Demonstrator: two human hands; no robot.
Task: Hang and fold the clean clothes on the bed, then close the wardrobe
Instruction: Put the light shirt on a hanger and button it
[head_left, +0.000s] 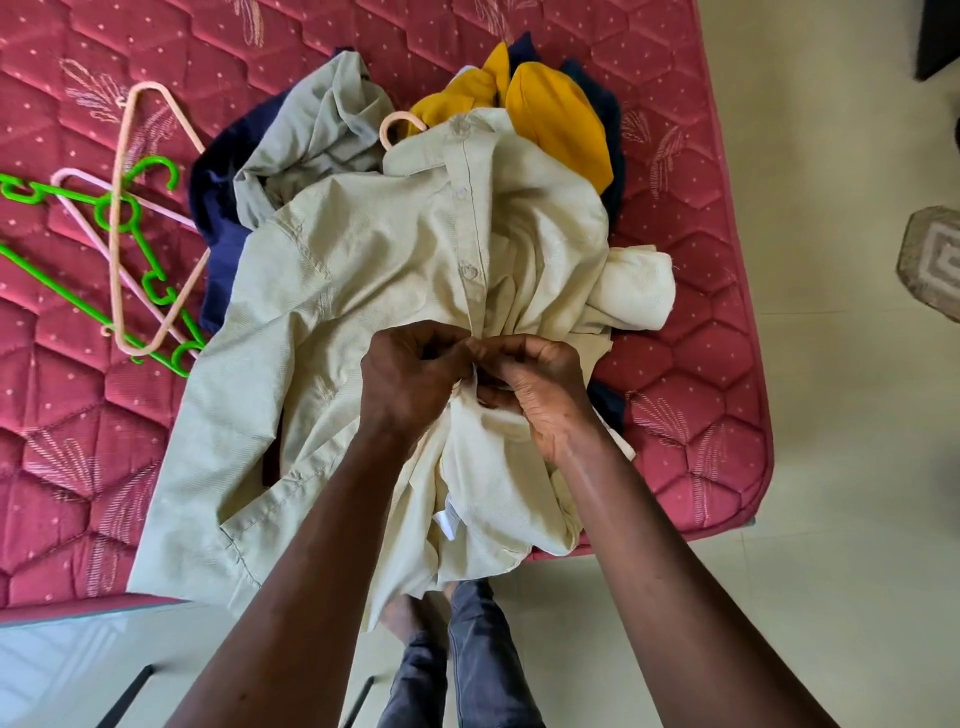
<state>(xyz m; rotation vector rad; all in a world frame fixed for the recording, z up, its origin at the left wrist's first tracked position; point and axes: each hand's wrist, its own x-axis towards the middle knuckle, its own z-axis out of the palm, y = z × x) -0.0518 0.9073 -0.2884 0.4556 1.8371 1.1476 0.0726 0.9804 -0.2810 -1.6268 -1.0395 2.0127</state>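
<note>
A cream button-up shirt (363, 249) lies spread on the red quilted mattress (78, 441), its lower part hanging over the near edge. A peach hanger hook (397, 124) pokes out at its collar. My left hand (410, 374) and my right hand (540, 384) meet at the shirt's button placket, both pinching the fabric there. Under and behind the shirt lie a yellow garment (556, 119), a navy garment (218, 208) and another pale shirt (322, 119).
Loose hangers lie on the mattress at the left: a peach hanger (124, 218), a green hanger (119, 213) and a pink hanger (78, 192). The cream floor (831, 467) runs right of the bed, with a patterned mat (935, 260) at the right edge. My legs (457, 665) stand below.
</note>
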